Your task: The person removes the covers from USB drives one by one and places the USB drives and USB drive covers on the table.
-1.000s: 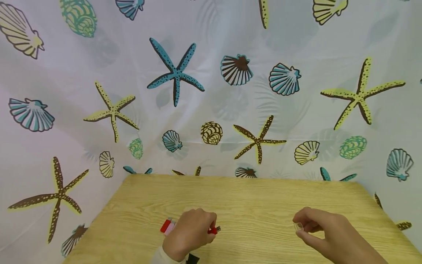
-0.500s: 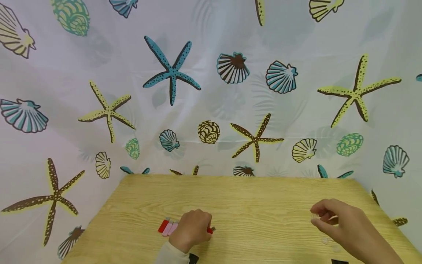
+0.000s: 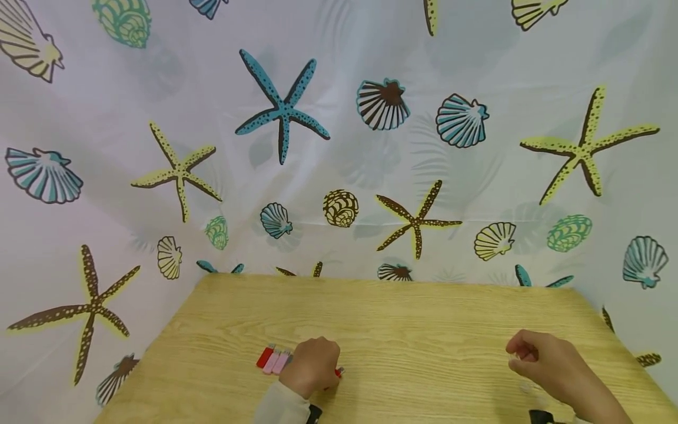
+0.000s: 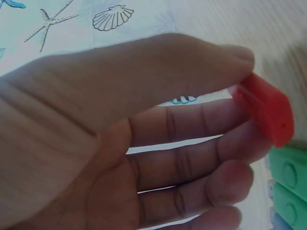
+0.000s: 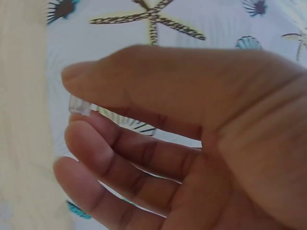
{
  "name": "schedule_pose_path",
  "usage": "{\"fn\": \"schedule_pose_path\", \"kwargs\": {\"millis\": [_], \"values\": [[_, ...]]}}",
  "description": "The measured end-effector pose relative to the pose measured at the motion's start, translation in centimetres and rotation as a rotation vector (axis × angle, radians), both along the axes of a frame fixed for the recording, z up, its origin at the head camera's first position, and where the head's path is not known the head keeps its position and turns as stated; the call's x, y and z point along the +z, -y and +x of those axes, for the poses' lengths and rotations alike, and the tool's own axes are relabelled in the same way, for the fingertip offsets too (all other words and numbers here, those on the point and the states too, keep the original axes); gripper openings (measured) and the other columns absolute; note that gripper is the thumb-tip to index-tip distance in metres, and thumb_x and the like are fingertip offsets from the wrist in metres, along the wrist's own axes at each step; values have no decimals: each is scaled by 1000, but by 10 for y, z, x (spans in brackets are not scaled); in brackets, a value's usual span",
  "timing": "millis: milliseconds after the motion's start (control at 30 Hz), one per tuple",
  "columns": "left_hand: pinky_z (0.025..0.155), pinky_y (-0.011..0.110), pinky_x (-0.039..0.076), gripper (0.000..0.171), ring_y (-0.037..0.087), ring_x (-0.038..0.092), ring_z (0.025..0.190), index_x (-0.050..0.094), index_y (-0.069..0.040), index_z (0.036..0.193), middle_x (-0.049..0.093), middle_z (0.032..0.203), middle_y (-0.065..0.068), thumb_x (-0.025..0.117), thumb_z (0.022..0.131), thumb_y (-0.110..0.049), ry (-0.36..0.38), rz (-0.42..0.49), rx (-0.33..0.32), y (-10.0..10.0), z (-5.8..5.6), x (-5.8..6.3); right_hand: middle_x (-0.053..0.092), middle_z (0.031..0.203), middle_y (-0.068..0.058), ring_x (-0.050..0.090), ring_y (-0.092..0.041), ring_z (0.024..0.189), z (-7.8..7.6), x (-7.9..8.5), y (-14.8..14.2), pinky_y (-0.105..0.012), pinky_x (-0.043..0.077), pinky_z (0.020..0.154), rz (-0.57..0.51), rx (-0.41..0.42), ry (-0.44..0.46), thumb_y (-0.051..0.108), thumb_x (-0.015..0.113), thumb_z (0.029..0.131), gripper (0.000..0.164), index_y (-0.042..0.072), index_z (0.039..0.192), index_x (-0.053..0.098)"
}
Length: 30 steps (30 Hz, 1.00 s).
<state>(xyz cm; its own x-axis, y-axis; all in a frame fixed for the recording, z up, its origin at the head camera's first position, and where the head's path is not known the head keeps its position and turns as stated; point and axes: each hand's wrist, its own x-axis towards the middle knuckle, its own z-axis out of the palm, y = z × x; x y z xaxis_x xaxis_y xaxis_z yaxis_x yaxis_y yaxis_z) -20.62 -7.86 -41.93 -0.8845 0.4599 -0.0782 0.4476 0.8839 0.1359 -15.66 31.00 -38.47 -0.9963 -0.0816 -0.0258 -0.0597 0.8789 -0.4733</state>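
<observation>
Low in the head view, my left hand (image 3: 312, 365) pinches a red USB flash drive (image 3: 339, 372) between thumb and fingertips, its metal plug pointing away to the right. The left wrist view shows the rear of this red drive clear of the row. To the left, a row of drives lies on the table, with a red drive (image 3: 265, 357) at the end and pink drives (image 3: 281, 363) beside it. Green drives (image 4: 289, 165) appear under the fingers in the left wrist view. Over at the right, my right hand (image 3: 551, 362) pinches a small clear plastic cap (image 5: 79, 106).
Small clear pieces, likely caps (image 3: 525, 387), lie on the wooden table (image 3: 413, 330) by my right hand. A white curtain (image 3: 339, 159) printed with shells and starfish encloses the back and both sides.
My right hand has moved to the right, away from the left hand, with the clear cap held. The left hand stays nearly in place, gripping the red drive. The head view has shifted slightly.
</observation>
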Motion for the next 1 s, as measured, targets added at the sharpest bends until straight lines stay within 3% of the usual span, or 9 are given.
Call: {"fn": "schedule_pose_path", "kwargs": {"millis": [133, 233, 367, 500, 733, 1000], "values": [[38, 23, 17, 49, 9, 17, 46, 28, -17, 49, 13, 49, -8, 71, 67, -1, 4, 8, 12, 0, -1, -2, 60, 84, 1, 53, -15, 76, -7, -15, -3, -35, 46, 65, 7, -23, 8, 16, 70, 85, 12, 9, 93, 65], [39, 23, 17, 48, 9, 17, 47, 28, -17, 50, 14, 51, -7, 70, 65, 1, 2, 14, 14, 0, -2, -3, 60, 84, -1, 53, -16, 75, -12, -25, -5, -36, 46, 65, -17, -66, 74, 16, 69, 85, 12, 8, 92, 65], [40, 25, 19, 45, 10, 20, 47, 31, -16, 51, 20, 51, -6, 72, 64, -1, 10, 7, 29, 0, -2, -5, 61, 83, -2, 54, -17, 73, -16, -35, -7, -37, 47, 63, -46, -108, 158, 19, 70, 84, 17, 6, 92, 64], [41, 26, 21, 44, 11, 23, 47, 33, -16, 51, 25, 52, -5, 74, 63, -3, 10, -1, 48, 1, -3, -8, 64, 83, -3, 56, -18, 70, -19, -44, -9, -38, 47, 61, -29, -142, 188, 22, 70, 84, 19, 6, 92, 65], [41, 26, 20, 46, 11, 23, 47, 31, -16, 49, 25, 50, -5, 73, 60, -1, -15, 1, 69, 0, -2, -9, 66, 96, -20, 56, -24, 76, -22, -57, -12, -41, 47, 63, -12, -169, 191, 18, 69, 79, 16, 6, 89, 66], [40, 27, 20, 49, 10, 21, 46, 30, -17, 50, 20, 49, -6, 74, 63, -1, -31, -25, 88, -2, 0, -9, 63, 84, -6, 51, -21, 71, -23, -63, -13, -38, 44, 62, -46, -188, 206, 18, 72, 79, 18, 6, 89, 65]]}}
